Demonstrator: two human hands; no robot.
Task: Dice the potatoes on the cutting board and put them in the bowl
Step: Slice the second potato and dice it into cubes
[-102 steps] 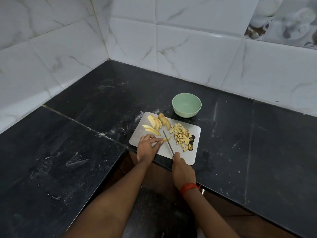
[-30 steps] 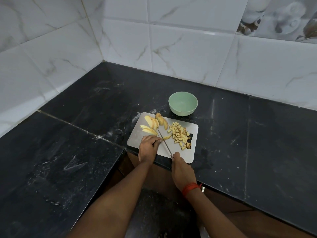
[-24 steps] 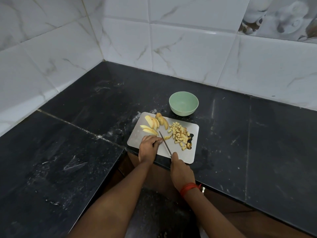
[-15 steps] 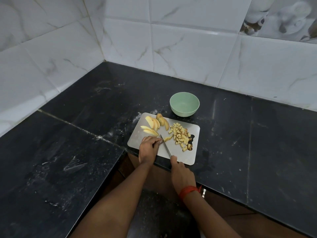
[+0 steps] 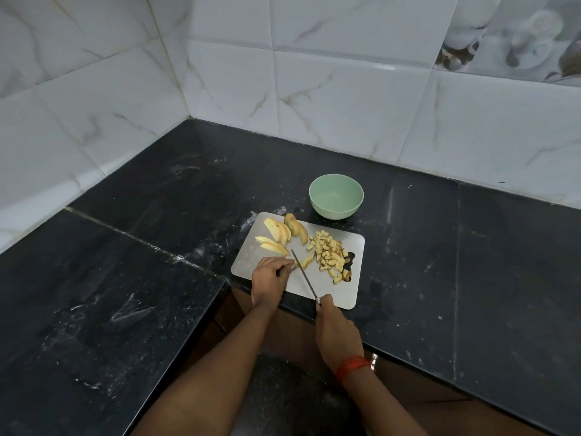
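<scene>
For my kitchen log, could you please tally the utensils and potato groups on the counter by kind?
Bowl: 1
Cutting board: 1
Knife: 1
Potato slice groups: 1
Diced potato piles: 1
Total: 5

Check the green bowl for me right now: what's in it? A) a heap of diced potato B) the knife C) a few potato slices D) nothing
D: the green bowl shows only its bare inside, while the diced potato still lies in a pile on the cutting board.
</scene>
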